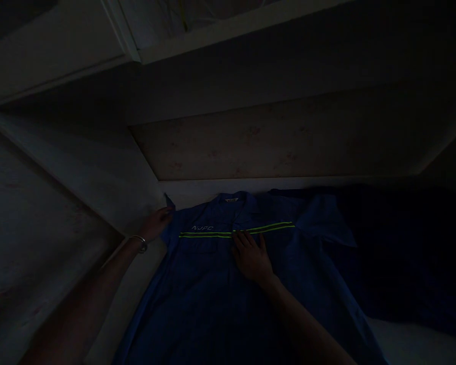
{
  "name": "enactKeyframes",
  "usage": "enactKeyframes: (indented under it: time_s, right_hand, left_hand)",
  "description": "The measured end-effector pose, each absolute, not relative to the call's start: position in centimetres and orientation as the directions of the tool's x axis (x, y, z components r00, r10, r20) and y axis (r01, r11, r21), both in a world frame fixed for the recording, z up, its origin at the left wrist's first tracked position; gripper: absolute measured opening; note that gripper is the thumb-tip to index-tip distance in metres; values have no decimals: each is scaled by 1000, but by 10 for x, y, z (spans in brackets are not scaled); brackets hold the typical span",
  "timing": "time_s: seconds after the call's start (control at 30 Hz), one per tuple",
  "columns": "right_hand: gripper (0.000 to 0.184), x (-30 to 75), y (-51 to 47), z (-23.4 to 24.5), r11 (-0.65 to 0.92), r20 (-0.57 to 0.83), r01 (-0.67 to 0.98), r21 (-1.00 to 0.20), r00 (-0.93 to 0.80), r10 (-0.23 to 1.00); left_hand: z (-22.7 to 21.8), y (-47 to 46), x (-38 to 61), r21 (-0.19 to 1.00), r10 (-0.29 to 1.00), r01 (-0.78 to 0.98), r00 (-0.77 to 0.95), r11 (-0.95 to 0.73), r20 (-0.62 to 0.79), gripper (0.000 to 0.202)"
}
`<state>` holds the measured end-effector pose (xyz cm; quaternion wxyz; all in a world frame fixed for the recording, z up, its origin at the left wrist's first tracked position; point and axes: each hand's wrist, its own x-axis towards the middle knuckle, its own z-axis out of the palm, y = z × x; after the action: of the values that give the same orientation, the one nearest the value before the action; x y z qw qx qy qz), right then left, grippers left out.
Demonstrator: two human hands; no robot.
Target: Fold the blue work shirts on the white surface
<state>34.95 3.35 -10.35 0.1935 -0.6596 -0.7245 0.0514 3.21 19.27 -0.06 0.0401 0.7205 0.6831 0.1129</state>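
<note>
– It's awfully dim in here; can you make out the hands?

– Just about. The right hand (pixel 253 257) lies flat and relaxed, fingers a little apart, palm down on the front of a blue work shirt (pixel 201 274), gripping nothing

– And the other one?

– The left hand (pixel 155 225) is at the edge of the sleeve (pixel 169 234) on that side, fingers curled against the cloth. I can't tell from here whether they pinch it. There's a silvery bangle (pixel 142 244) on that wrist

– How is the shirt lying?

– Spread out face up right in front of the person, collar (pixel 256 205) at the far end with a small label (pixel 231 199) inside. Two yellow-green stripes (pixel 266 229) cross the chest, and above them, left of the right hand, I read the lettering (pixel 202 228) "NJPC". The other sleeve (pixel 330 218) points out to the right

– What's around it?

– Dark blue fabric (pixel 395 253) at the right, just beside the shirt, and a pale surface (pixel 410 337) under both. Behind the collar stands a faintly flowered wall panel (pixel 231 152), and a pale cabinet (pixel 61 56) hangs overhead
</note>
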Motion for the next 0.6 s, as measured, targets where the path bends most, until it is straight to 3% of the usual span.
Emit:
enactKeyframes:
  time_s: [0.1,0.2,0.37,0.6]
  right_hand:
    - [49,349,33,-103,117,210,942,-315,-51,976]
    - [49,349,32,-103,113,195,943,-312,-53,979]
    - [49,350,33,-105,118,214,937,-328,-48,976]
    - [49,350,33,-105,108,204,938,-330,-41,978]
  left_hand:
    - [0,183,64,418,944,871,320,-258,-84,59]
    - [-16,179,89,506,925,830,351,-235,-146,69]
    - [-71,176,119,362,983,915,185,-176,9,66]
    - [-112,168,124,65,985,983,172,-171,-12,71]
